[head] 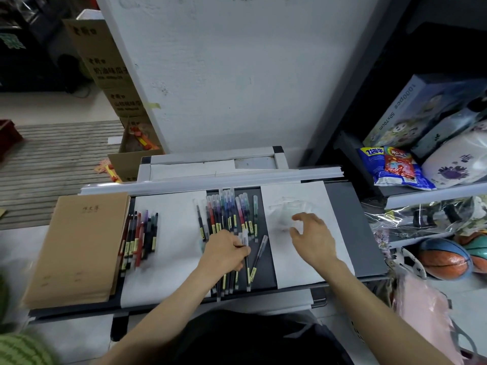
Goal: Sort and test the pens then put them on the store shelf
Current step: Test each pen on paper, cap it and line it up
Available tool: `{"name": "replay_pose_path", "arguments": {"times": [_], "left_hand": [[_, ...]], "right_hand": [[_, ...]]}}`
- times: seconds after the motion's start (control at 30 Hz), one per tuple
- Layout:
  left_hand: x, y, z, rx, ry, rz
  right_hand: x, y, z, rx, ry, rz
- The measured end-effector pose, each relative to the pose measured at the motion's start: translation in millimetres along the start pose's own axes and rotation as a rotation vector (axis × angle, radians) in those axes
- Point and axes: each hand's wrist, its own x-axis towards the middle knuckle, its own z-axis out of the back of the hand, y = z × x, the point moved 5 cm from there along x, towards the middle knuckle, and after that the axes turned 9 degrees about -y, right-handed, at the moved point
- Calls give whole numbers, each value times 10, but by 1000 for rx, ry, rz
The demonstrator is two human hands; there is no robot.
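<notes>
Several coloured gel pens [229, 214] lie side by side in a row on the dark shelf board [342, 206], between two white paper sheets. A second bundle of pens [139, 238] lies on the left white sheet [174, 233]. My left hand [226, 251] grips a bunch of pens [234, 277] whose ends stick out toward me. One clear pen [259, 256] lies slanted beside it. My right hand [313, 238] hovers with fingers spread over the right white sheet [297, 270], close to a clear plastic wrapper [287, 209].
A stack of brown notebooks [76, 246] lies at the board's left end. Cardboard boxes [105, 64] stand at the back left beside a white wall panel. At the right, shelves hold a puzzle box [421, 106], snack bags [395, 167] and balls [445, 259].
</notes>
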Motion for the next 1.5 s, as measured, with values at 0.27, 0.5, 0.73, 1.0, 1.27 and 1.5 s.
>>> {"name": "replay_pose_path", "arguments": {"times": [0.27, 0.5, 0.73, 1.0, 1.27, 1.5], "left_hand": [[227, -22, -130, 374, -71, -101], [244, -29, -113, 454, -114, -69], [275, 16, -68, 362, -104, -63], [227, 275, 499, 372, -320, -70], [349, 928, 1348, 570, -560, 54], [479, 1069, 1400, 650, -521, 95]], "right_hand": [[237, -441, -36, -329, -25, -11], [294, -435, -67, -295, -83, 12], [218, -349, -35, 67, -111, -83], [-107, 44, 62, 565, 19, -235], [-516, 387, -45, 1300, 262, -583], [-666, 568, -34, 1445, 366, -696]]}}
